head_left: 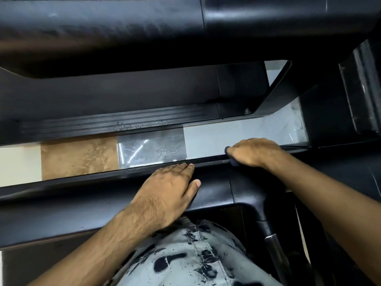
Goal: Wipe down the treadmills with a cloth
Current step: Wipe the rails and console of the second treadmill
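We look down from the head camera at two black treadmills that lie side by side across the frame. The near treadmill (86,207) fills the lower half with its wide black side rail, and the far treadmill (115,93) takes the upper half, with a ribbed foot strip along its lower edge. Between them we see a band of floor (206,141) with tiles in cream, brown and grey. The left hand (167,190) lies in the centre of the frame, flat on the near rail, with straight fingers that reach to the rail's far edge; it grasps nothing. The right hand (252,151), at the right of centre, is curled over the same far edge and grips a dark blue cloth (233,161). Only small parts of the cloth show at the fingers and under the palm, pressed on the rail. At the bottom centre we see the person's pale shirt (191,254) with dark flower print.
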